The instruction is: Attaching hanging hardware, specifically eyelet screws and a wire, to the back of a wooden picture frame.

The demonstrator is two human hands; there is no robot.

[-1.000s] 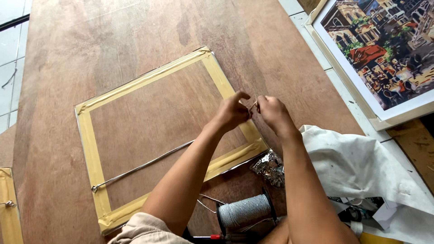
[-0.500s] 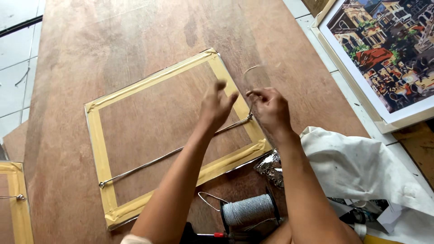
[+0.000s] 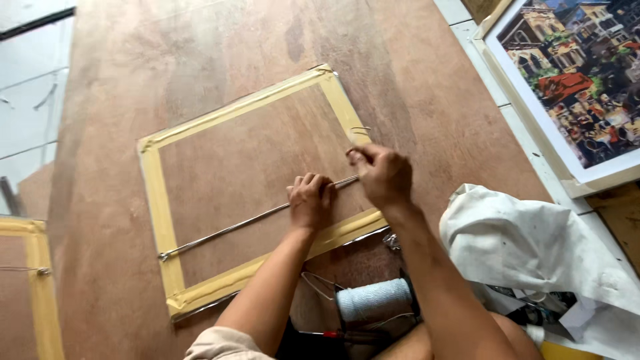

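So the left hand (image 3: 311,199) had dropped from the frame's right rail onto the hanging wire (image 3: 227,230), fingers curled, pinning it across the taped frame back (image 3: 155,200). Right hand (image 3: 381,173) stayed at the right rail, pinching the wire's end there. Wire looked strung taut now, so probably being tied off.

Matt plywood board (image 3: 220,80), shiny metal wire (image 3: 227,230)

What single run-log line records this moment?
left hand: pressing on wire | right hand: pinching wire end at taped frame edge | wire spool: near lap | white cloth: right
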